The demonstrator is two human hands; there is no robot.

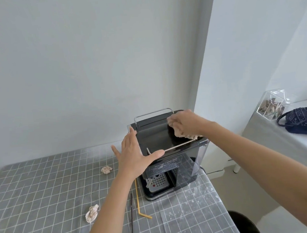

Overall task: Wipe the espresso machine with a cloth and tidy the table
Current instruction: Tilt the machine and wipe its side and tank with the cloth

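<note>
I had the right hand (185, 122) clenched on a beige cloth (177, 131), pressing it onto the far right part of the espresso machine's (169, 151) dark top. My left hand (133, 154) was spread flat with fingers released, braced against the machine's left side and near top edge, grasping nothing. The machine stood at the right side of the table (45, 187), which wore a grey checked cover, and a pale straw (180, 145) lay across the machine's top by its near edge. On the table sat two crumpled tissues, one (106, 169) farther off to the left and one (92, 213) nearer, plus a yellow bent straw (140, 206) and a dark straw (132, 219) just in front of the machine.
</note>
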